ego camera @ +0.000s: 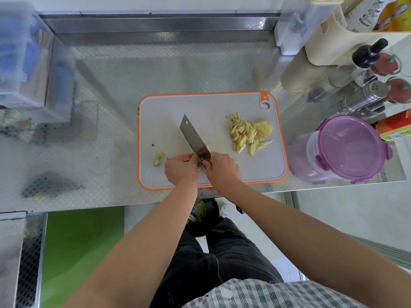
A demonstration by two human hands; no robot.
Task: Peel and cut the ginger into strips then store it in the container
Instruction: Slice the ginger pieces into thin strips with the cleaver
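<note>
Between left grip (181, 168) and right grip (222, 168), ginger (193, 153) touches the knife (191, 133).

Premises: a kitchen. A stainless-steel bench (106, 90) with a raised back edge carries an orange-rimmed cutting board (169, 112) at centre, with a cleaver (191, 134) and cut ginger strips (244, 134) on it. At 2 o'clock stand a metal shaker (367, 94), a dark-capped bottle (369, 52) and a labelled pack (394, 126). A purple-lidded food container (347, 147) sits at 3 o'clock. Clear storage boxes (20, 63) occupy 10 o'clock.
</note>
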